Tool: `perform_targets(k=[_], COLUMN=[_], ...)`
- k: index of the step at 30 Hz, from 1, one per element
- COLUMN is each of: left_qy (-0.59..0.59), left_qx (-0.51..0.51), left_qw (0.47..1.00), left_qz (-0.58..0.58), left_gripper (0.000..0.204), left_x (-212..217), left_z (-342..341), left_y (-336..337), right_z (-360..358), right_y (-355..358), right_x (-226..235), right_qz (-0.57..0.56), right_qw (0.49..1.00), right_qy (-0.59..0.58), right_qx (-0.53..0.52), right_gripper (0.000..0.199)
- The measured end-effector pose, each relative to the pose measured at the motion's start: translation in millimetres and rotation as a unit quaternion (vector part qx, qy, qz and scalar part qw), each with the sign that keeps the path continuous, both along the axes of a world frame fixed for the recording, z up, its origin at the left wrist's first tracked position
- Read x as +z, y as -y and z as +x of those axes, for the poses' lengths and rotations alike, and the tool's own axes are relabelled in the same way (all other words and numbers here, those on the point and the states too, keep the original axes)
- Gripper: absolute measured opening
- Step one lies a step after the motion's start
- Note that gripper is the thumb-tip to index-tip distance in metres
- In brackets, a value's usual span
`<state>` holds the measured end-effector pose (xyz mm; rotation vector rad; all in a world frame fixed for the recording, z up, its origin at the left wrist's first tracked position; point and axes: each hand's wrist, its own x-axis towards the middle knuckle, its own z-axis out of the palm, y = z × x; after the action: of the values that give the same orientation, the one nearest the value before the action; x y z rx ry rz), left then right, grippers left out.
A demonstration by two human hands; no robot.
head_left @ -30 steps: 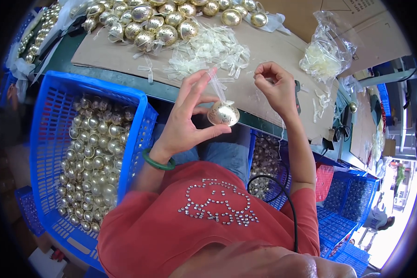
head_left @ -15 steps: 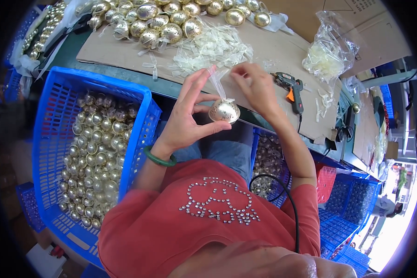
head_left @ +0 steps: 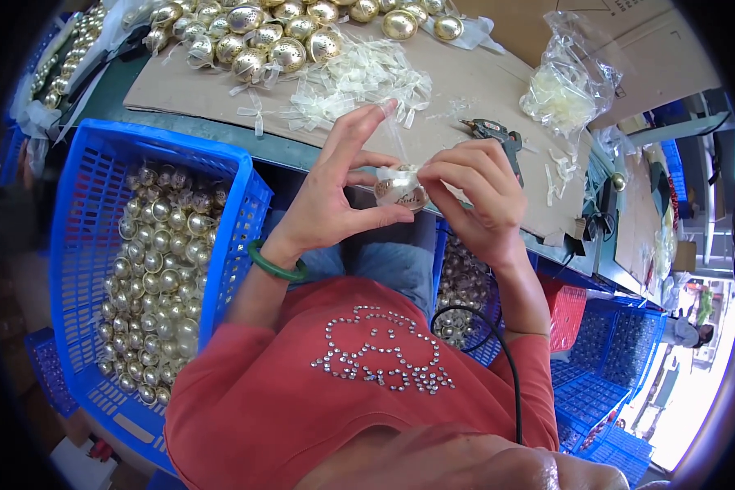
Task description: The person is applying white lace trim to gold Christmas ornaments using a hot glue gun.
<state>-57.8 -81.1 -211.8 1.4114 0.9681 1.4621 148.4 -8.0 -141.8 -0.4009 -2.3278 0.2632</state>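
Note:
Over my lap, at the table's near edge, my left hand (head_left: 322,196) grips a round gold bell (head_left: 402,194) between thumb and fingers. A sheer white ribbon loop (head_left: 394,140) rises from the bell's top, beside the raised forefinger of that hand. My right hand (head_left: 483,189) is closed in a pinch at the bell's top right, where a small whitish bow sits. Its fingertips partly cover that spot. A pile of sheer cream ribbon bows (head_left: 355,82) lies on the table beyond my hands.
Gold bells (head_left: 288,54) are heaped at the table's far left. A glue gun (head_left: 498,131) lies behind my right hand, near a clear bag of bows (head_left: 567,98). At my left stands a blue crate (head_left: 249,175) of bells; another blue crate (head_left: 488,351) is below right.
My right hand has come down and left from above the table to the bell's top. The bell has tilted in my left hand, and the ribbon loop leans differently.

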Motion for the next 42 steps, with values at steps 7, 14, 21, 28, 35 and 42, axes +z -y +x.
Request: perform_targets(k=[7, 14, 21, 28, 35, 42], left_qy=[-0.036, -0.035, -0.045, -0.073, -0.125, -0.15], left_qx=[0.007, 0.007, 0.009, 0.02, 0.045, 0.032], left_qw=[0.999, 0.999, 0.998, 0.996, 0.986, 0.975], left_qz=[0.016, 0.016, 0.031, 0.039, 0.102, 0.164], left_gripper=[0.107, 0.107, 0.107, 0.106, 0.101, 0.096], left_x=[2, 4, 6, 11, 9, 9], left_z=[2, 3, 3, 4, 7, 24], left_y=[3, 3, 2, 4, 0, -13], right_z=[2, 7, 9, 14, 21, 28], right_y=[4, 12, 17, 20, 21, 30], right_x=[-8, -4, -6, -13, -13, -21], right_qz=[0.06, 0.079, 0.126, 0.151, 0.041, -0.233], right_qw=[0.997, 0.993, 0.982, 0.98, 0.99, 0.962], right_qy=[0.029, 0.08, 0.112, 0.083, 0.011, -0.064], right_qx=[-0.03, -0.046, -0.081, -0.098, -0.136, -0.125], right_gripper=[0.031, 0.04, 0.046, 0.04, 0.038, 0.051])
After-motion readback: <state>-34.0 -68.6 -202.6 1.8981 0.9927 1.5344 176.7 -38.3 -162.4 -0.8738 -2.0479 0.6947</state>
